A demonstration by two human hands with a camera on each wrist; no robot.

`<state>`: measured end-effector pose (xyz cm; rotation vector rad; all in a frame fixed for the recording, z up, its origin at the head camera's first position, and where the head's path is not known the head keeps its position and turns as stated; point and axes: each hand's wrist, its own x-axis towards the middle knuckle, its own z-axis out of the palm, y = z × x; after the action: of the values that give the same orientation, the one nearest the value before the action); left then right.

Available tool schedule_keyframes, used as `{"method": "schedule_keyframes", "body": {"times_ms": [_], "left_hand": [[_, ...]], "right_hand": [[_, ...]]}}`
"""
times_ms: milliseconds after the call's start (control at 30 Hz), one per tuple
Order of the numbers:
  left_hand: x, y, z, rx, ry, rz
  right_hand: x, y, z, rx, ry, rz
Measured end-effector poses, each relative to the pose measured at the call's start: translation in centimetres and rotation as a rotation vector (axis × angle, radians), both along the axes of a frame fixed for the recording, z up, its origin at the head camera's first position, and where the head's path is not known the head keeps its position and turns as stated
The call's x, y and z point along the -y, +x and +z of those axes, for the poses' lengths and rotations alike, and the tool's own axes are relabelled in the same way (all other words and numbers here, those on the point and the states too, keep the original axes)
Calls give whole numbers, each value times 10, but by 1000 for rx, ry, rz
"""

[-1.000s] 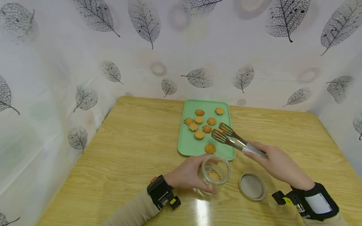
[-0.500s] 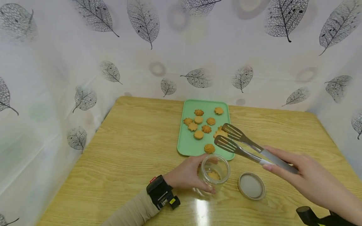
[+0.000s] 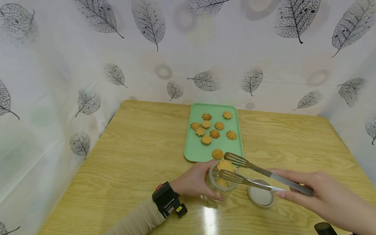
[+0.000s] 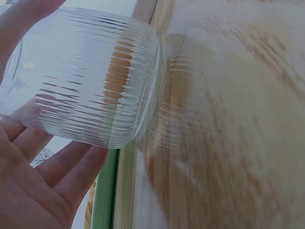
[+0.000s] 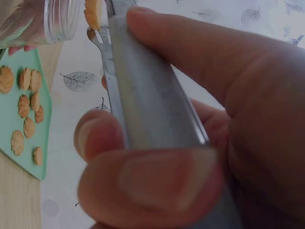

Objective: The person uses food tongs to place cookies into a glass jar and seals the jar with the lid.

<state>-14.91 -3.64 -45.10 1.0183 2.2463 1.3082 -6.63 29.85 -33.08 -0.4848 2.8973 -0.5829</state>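
My left hand (image 3: pixel 196 180) grips a ribbed clear glass jar (image 4: pixel 81 71) by its side, near the table's front. A cookie (image 4: pixel 118 71) lies at the bottom of the jar. With my right hand (image 3: pixel 314 191) I hold metal tongs (image 3: pixel 249 165), their slotted tips over the jar's mouth. Between those tips a second cookie (image 3: pixel 225 165) sits right above the rim. In the right wrist view, thumb and fingers wrap the tongs' handle (image 5: pixel 152 90), and the pinched cookie (image 5: pixel 93 13) shows close to the jar opening (image 5: pixel 62 19).
Behind the jar lies a green tray (image 3: pixel 192 151) with several cookies spread over it. One swirled cookie (image 3: pixel 217 154) is at its near edge, close to the jar. A round lid (image 3: pixel 260 197) rests on the wooden table (image 3: pixel 141 147) right of the jar, partly under the tongs.
The tongs have picked a cookie from the tray's right side, drawn back towards me, then come left to the jar's mouth. My left hand and the jar have stayed put.
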Motion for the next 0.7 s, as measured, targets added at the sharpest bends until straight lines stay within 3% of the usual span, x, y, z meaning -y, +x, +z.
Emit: {"method": "schedule_keyframes", "body": {"times_ms": [167,400,700], "left_hand": [[-1,-1,0,4,6,7],[-1,0,-1,2,9,8],[-2,0,-3,-30,10,12]], "right_hand": [[0,-2,-4,93,15,24],[-3,-4,-11,61,-6,50],[-3,-5,-13,104,-25,26]]}}
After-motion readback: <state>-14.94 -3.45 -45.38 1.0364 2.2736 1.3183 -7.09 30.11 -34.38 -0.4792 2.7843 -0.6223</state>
